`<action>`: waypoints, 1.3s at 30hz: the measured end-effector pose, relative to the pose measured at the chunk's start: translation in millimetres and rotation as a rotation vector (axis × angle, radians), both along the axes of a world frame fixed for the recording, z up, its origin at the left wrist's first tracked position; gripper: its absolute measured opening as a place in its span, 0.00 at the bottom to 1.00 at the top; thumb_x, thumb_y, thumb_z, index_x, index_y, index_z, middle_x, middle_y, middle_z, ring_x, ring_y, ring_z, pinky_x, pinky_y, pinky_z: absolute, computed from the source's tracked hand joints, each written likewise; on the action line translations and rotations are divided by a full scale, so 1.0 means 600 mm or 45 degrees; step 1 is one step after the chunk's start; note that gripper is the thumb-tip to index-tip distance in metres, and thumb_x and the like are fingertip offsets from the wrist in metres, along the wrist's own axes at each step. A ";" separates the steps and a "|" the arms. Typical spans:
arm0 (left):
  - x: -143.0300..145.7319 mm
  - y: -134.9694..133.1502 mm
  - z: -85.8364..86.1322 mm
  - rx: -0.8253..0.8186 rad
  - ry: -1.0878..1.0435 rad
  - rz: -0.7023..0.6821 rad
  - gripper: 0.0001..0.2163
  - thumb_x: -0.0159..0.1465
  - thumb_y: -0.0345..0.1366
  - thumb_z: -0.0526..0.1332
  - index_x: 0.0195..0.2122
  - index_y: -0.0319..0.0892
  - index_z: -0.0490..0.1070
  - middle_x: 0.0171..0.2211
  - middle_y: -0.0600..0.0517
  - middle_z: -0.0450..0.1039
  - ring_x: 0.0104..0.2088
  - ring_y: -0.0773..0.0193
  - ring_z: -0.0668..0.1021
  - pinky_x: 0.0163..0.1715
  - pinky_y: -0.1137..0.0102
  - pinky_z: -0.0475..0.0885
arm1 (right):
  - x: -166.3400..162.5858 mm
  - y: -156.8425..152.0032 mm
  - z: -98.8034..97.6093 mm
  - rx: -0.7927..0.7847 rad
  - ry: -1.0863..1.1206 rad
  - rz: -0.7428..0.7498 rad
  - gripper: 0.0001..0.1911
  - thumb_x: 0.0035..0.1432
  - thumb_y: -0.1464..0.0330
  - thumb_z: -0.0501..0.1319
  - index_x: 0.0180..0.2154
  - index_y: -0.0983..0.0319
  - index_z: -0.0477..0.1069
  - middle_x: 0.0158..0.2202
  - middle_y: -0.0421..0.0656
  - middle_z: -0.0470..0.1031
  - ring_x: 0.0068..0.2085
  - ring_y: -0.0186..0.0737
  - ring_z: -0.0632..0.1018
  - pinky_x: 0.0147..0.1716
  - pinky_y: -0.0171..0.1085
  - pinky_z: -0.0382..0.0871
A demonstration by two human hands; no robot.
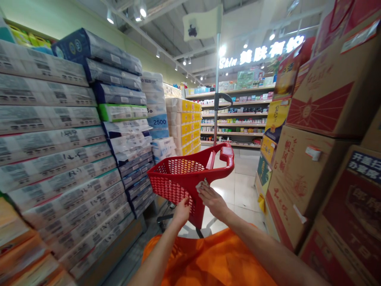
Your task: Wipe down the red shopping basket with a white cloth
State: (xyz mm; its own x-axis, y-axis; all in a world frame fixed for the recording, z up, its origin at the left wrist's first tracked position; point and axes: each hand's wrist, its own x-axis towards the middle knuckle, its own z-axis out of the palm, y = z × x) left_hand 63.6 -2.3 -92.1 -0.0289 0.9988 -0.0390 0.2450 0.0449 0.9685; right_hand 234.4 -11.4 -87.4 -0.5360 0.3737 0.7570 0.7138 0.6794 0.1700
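Observation:
A red plastic shopping cart [178, 174] stands right in front of me, with holes in its basket walls and a red handle loop on its right. My right hand [212, 200] presses a crumpled whitish wipe [203, 184] against the cart's smooth red side, below the rim. Its fingers point up and to the left over the wipe. At the lower part of the holed wall is my left hand [182, 211], fingers curled with thumb and forefinger together. Whatever those fingers may hold is hidden.
Tall stacks of wrapped paper packs [59, 151] line the left side. Cardboard cartons [309, 167] are piled on the right. A grey pole [217, 75] with a pale flag rises beyond the cart, and stocked shelves [238, 113] stand at the back.

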 end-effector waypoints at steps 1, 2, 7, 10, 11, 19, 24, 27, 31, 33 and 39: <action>0.003 -0.004 0.002 -0.002 -0.020 -0.005 0.18 0.48 0.21 0.57 0.41 0.41 0.69 0.40 0.48 0.74 0.44 0.61 0.74 0.45 0.69 0.66 | -0.009 -0.007 0.006 -0.074 0.094 0.031 0.18 0.55 0.78 0.51 0.47 0.62 0.68 0.50 0.47 0.68 0.55 0.40 0.64 0.52 0.41 0.62; 0.008 -0.009 0.006 -0.011 -0.084 -0.024 0.18 0.49 0.23 0.57 0.42 0.42 0.68 0.40 0.48 0.74 0.42 0.62 0.75 0.42 0.70 0.67 | -0.019 -0.015 0.016 -0.154 0.219 0.054 0.19 0.56 0.77 0.50 0.48 0.62 0.67 0.51 0.46 0.68 0.54 0.39 0.66 0.50 0.39 0.65; 0.041 -0.035 0.048 -0.182 -0.862 -0.295 0.12 0.52 0.32 0.60 0.40 0.44 0.67 0.32 0.54 0.73 0.27 0.70 0.75 0.27 0.75 0.69 | -0.057 -0.035 0.055 -0.352 0.909 0.061 0.17 0.58 0.72 0.48 0.46 0.59 0.68 0.46 0.45 0.72 0.46 0.38 0.73 0.45 0.38 0.69; 0.055 -0.046 0.060 -0.308 -0.961 -0.231 0.06 0.51 0.29 0.61 0.30 0.40 0.65 0.24 0.56 0.71 0.22 0.73 0.73 0.25 0.77 0.68 | -0.059 -0.028 0.046 -0.317 1.070 -0.013 0.16 0.57 0.72 0.48 0.42 0.59 0.70 0.43 0.45 0.73 0.44 0.39 0.74 0.44 0.40 0.70; 0.057 -0.048 0.060 -0.350 -0.938 -0.184 0.06 0.51 0.28 0.61 0.29 0.40 0.64 0.22 0.56 0.70 0.21 0.73 0.73 0.24 0.77 0.67 | -0.056 -0.026 0.042 -0.298 1.063 -0.036 0.16 0.57 0.72 0.48 0.41 0.59 0.71 0.44 0.46 0.72 0.45 0.40 0.73 0.44 0.40 0.69; 0.046 -0.056 0.047 -0.335 -0.811 -0.143 0.07 0.46 0.24 0.61 0.23 0.39 0.63 0.16 0.59 0.66 0.17 0.74 0.70 0.22 0.78 0.64 | -0.031 -0.057 -0.007 -0.465 0.287 0.071 0.29 0.50 0.73 0.54 0.56 0.65 0.56 0.56 0.51 0.60 0.57 0.43 0.61 0.52 0.42 0.63; 0.047 -0.058 0.061 -0.298 -0.772 -0.340 0.06 0.45 0.27 0.60 0.26 0.39 0.65 0.18 0.57 0.68 0.19 0.72 0.70 0.20 0.77 0.62 | -0.042 -0.050 -0.021 -0.324 0.419 0.091 0.32 0.51 0.75 0.53 0.59 0.64 0.50 0.58 0.53 0.57 0.58 0.44 0.59 0.52 0.45 0.62; 0.044 -0.056 0.064 -0.302 -0.844 -0.375 0.09 0.44 0.28 0.60 0.29 0.40 0.65 0.19 0.59 0.67 0.20 0.73 0.70 0.21 0.77 0.62 | -0.042 -0.037 -0.011 -0.239 0.332 0.089 0.26 0.55 0.75 0.50 0.57 0.62 0.55 0.55 0.50 0.62 0.58 0.43 0.59 0.53 0.45 0.62; 0.036 -0.050 0.068 -0.206 -0.855 -0.363 0.10 0.41 0.25 0.58 0.26 0.40 0.64 0.18 0.60 0.66 0.20 0.75 0.69 0.23 0.78 0.62 | -0.034 -0.034 0.012 -0.210 0.184 0.108 0.20 0.59 0.74 0.47 0.53 0.64 0.61 0.53 0.48 0.65 0.57 0.39 0.61 0.53 0.41 0.63; 0.035 -0.046 0.074 -0.136 -0.879 -0.319 0.10 0.41 0.24 0.58 0.26 0.40 0.64 0.20 0.59 0.67 0.22 0.75 0.70 0.26 0.78 0.64 | -0.030 -0.035 0.028 -0.200 0.142 0.113 0.19 0.59 0.75 0.46 0.51 0.64 0.64 0.52 0.46 0.66 0.57 0.37 0.62 0.53 0.39 0.62; 0.030 -0.031 0.083 -0.141 -0.772 -0.175 0.14 0.45 0.25 0.57 0.34 0.42 0.62 0.29 0.54 0.72 0.30 0.69 0.75 0.32 0.73 0.67 | 0.004 -0.006 0.108 0.091 0.208 -0.084 0.16 0.59 0.76 0.47 0.37 0.61 0.72 0.48 0.45 0.71 0.57 0.40 0.61 0.55 0.47 0.57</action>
